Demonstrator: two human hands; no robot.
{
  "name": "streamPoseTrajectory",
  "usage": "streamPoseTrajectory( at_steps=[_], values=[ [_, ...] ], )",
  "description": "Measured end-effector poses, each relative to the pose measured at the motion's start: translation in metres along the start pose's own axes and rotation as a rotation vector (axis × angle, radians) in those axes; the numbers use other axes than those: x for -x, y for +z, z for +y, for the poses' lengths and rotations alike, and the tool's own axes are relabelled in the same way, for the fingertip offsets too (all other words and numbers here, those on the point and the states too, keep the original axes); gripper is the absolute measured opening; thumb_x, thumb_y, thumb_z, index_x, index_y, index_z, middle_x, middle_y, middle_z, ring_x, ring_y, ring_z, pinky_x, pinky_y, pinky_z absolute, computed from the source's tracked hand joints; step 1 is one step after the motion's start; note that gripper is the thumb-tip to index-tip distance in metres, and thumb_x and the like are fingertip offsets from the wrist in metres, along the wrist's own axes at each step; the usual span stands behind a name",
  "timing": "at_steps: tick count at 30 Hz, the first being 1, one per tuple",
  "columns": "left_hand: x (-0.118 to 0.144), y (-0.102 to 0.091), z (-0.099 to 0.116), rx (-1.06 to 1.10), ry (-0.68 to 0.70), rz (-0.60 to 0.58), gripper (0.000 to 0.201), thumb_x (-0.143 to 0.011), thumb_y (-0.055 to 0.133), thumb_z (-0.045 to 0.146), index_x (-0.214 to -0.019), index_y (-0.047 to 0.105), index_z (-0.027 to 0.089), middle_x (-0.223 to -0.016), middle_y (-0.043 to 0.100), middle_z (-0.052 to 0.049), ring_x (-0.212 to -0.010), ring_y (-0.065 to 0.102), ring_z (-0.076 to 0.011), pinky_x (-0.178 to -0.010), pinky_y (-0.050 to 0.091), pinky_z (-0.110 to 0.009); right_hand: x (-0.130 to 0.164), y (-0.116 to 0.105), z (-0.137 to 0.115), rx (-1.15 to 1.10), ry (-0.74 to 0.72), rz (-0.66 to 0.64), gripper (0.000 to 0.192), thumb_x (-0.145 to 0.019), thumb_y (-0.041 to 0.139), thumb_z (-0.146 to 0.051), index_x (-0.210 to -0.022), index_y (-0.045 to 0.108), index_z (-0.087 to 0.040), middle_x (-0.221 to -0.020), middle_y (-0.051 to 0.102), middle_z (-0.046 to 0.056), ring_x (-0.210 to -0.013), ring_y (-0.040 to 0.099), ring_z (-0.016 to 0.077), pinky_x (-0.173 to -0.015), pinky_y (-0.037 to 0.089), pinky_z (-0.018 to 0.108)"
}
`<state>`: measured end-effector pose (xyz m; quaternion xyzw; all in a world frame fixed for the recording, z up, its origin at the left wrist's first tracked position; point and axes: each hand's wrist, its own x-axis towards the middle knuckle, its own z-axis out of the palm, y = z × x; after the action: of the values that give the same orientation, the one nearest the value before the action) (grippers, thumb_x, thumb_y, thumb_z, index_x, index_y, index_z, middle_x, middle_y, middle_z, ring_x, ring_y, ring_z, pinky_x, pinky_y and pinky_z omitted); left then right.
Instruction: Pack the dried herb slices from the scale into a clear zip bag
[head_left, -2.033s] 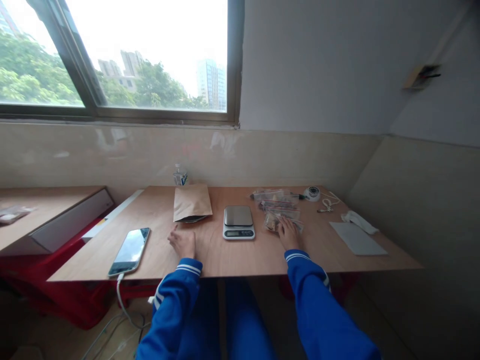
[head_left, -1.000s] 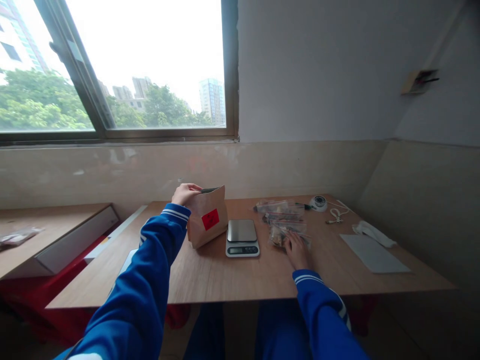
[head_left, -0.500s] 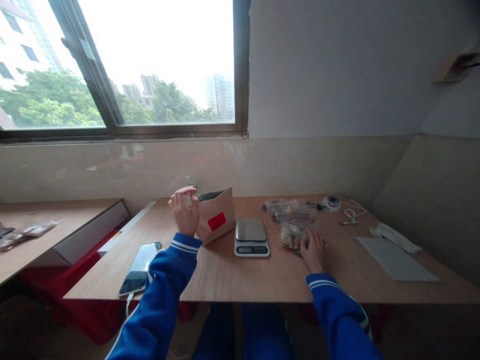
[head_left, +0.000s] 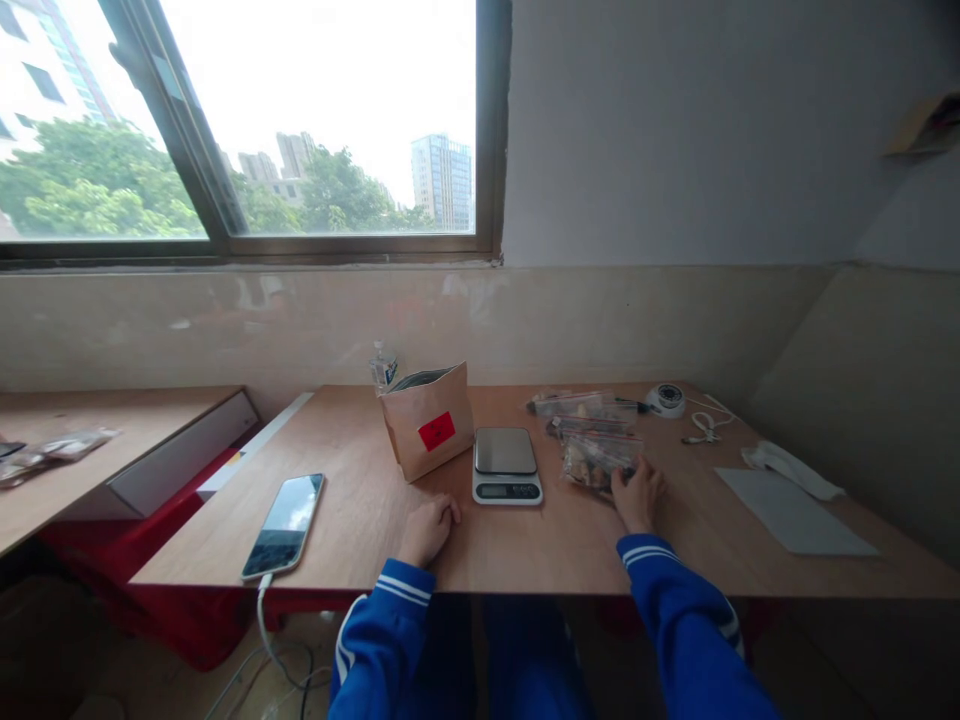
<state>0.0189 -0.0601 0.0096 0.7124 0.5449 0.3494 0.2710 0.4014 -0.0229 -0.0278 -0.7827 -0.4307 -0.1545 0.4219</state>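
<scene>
My left hand (head_left: 429,528) rests on the tabletop with its fingers curled in, and nothing shows in it. Just beyond it stands an open brown paper pouch (head_left: 405,437) with a red label. To the pouch's right is a white digital kitchen scale (head_left: 507,490); its steel plate carries nothing. My right hand (head_left: 637,492) pinches the right edge of a clear zip bag (head_left: 589,465) of brownish pieces lying on the table. The fingertips partly cover that corner. More zip bags (head_left: 585,405) lie just behind it, overlapping.
A phone (head_left: 285,525) on a white cable lies at the left. A clear bottle (head_left: 382,366) stands behind the pouch. At the right are a white dome camera (head_left: 666,400) with its cord, a white sheet (head_left: 795,512) and a crumpled white wrapper (head_left: 791,470).
My left hand has come down from the pouch's upper left side to the table in front of it. My right hand stays at the front zip bag, its fingers shifted slightly right.
</scene>
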Motion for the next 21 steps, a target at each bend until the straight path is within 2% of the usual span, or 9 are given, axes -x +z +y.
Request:
streamPoseTrajectory(
  at_steps=[4,7,11,14,17,19,21],
  values=[
    [0.0,-0.001,-0.002,-0.036,-0.009,0.012,0.025,-0.075,0.041,0.011,-0.065,0.06,0.024,-0.073,0.064,-0.001,-0.069,0.057,-0.0177,-0.066,0.035,-0.027,0.001,-0.006,-0.002,-0.02,0.008,0.017,0.046,-0.076,0.047,-0.033,-0.113,0.056,-0.008,-0.101,0.053,0.021,-0.097,0.046,0.0371,-0.08,0.034,0.05],
    [0.0,-0.001,-0.002,-0.033,-0.011,0.016,0.025,-0.074,0.042,0.01,-0.065,0.06,0.024,-0.072,0.062,-0.001,-0.068,0.056,-0.0173,-0.065,0.035,-0.026,0.003,-0.009,-0.002,-0.026,0.017,0.002,0.035,-0.076,0.045,-0.03,-0.101,0.061,-0.011,-0.097,0.055,0.019,-0.095,0.047,0.0349,-0.079,0.034,0.047],
    [0.003,-0.002,0.003,-0.051,-0.018,-0.001,0.025,-0.077,0.04,0.011,-0.066,0.06,0.023,-0.07,0.06,-0.001,-0.069,0.056,-0.0164,-0.066,0.036,-0.026,0.0,-0.011,-0.005,-0.057,-0.051,-0.005,0.029,-0.077,0.045,-0.031,-0.09,0.064,-0.013,-0.09,0.058,0.016,-0.09,0.048,0.0318,-0.077,0.035,0.045],
    [0.009,-0.003,0.007,-0.093,-0.043,-0.013,0.027,-0.078,0.037,0.009,-0.069,0.059,0.021,-0.074,0.061,-0.001,-0.072,0.056,-0.0152,-0.068,0.036,-0.025,-0.001,-0.015,-0.005,-0.113,-0.086,-0.01,0.036,-0.081,0.043,-0.042,-0.086,0.066,-0.014,-0.085,0.059,0.014,-0.086,0.05,0.0296,-0.075,0.037,0.042],
    [0.02,-0.005,0.008,-0.054,-0.094,-0.018,0.028,-0.077,0.034,0.008,-0.069,0.059,0.02,-0.068,0.058,0.0,-0.068,0.055,-0.0138,-0.067,0.037,-0.024,0.008,-0.025,-0.001,-0.283,-0.1,-0.006,0.049,-0.084,0.039,-0.052,-0.085,0.068,-0.013,-0.079,0.059,0.012,-0.075,0.053,0.0244,-0.07,0.041,0.038],
    [0.028,-0.006,0.007,0.01,-0.128,-0.021,0.03,-0.076,0.033,0.008,-0.065,0.058,0.019,-0.061,0.055,0.0,-0.063,0.053,-0.0133,-0.064,0.036,-0.023,0.02,-0.038,-0.002,-0.36,-0.063,0.057,0.056,-0.084,0.039,-0.059,-0.085,0.069,-0.011,-0.078,0.059,0.012,-0.069,0.054,0.0224,-0.067,0.043,0.036],
    [0.035,-0.007,0.006,0.066,-0.145,-0.011,0.029,-0.076,0.032,0.009,-0.062,0.056,0.019,-0.056,0.052,0.001,-0.059,0.052,-0.0134,-0.062,0.036,-0.024,0.031,-0.055,-0.014,-0.36,-0.035,0.137,0.059,-0.084,0.041,-0.061,-0.085,0.07,-0.01,-0.077,0.06,0.013,-0.069,0.055,0.023,-0.067,0.044,0.036]
  ],
)
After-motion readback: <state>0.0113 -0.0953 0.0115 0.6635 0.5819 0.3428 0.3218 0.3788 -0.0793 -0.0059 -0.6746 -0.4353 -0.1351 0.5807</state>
